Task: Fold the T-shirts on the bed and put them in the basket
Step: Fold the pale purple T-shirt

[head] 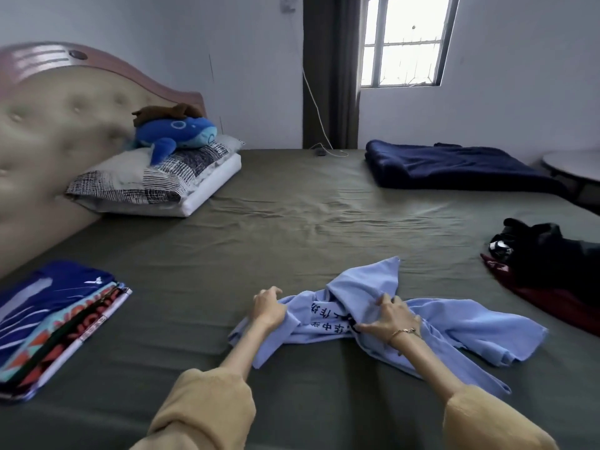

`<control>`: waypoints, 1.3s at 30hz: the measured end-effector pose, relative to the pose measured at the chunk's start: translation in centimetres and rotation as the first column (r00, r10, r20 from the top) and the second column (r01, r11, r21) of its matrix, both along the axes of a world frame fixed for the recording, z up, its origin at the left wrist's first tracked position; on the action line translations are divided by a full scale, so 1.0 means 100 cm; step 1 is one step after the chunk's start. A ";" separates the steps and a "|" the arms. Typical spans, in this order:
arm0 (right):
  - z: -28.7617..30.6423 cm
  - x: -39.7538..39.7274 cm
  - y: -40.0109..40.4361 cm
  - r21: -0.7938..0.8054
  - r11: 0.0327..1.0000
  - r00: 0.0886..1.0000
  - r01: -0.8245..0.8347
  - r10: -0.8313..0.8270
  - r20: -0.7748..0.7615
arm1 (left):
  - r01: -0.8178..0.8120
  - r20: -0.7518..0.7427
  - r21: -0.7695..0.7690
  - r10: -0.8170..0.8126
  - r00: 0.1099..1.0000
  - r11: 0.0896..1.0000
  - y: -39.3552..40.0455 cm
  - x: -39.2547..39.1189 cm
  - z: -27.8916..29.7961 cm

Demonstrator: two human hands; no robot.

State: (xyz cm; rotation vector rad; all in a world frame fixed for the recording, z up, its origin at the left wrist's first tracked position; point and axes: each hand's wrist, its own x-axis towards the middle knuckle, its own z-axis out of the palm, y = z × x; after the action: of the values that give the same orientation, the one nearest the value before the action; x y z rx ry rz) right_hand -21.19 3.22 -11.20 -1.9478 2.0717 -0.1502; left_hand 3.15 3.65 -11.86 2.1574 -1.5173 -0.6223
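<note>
Left hand, right hand gripping

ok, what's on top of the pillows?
A blue plush whale lies on the pillows, with a brown plush on its back. The whale hides part of the top pillow; what the brown toy is can't be made out.

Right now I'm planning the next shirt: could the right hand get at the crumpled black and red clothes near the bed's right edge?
Probably yes. Only bare olive bedsheet lies between the right hand and the black and red clothes, but that hand grips the light blue T-shirt and would have to let go first.
</note>
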 end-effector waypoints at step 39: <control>0.128 -0.007 -0.012 -0.384 0.851 0.933 -0.358 0.340 -0.117 | 0.338 0.663 -0.061 -0.215 0.717 0.939 0.013 0.029 0.190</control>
State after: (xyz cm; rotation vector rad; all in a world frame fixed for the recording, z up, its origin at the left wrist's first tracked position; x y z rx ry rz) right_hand -21.87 2.06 1.65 -2.5583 1.7693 -0.4889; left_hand 6.06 4.93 7.16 2.1189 -2.1841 0.2380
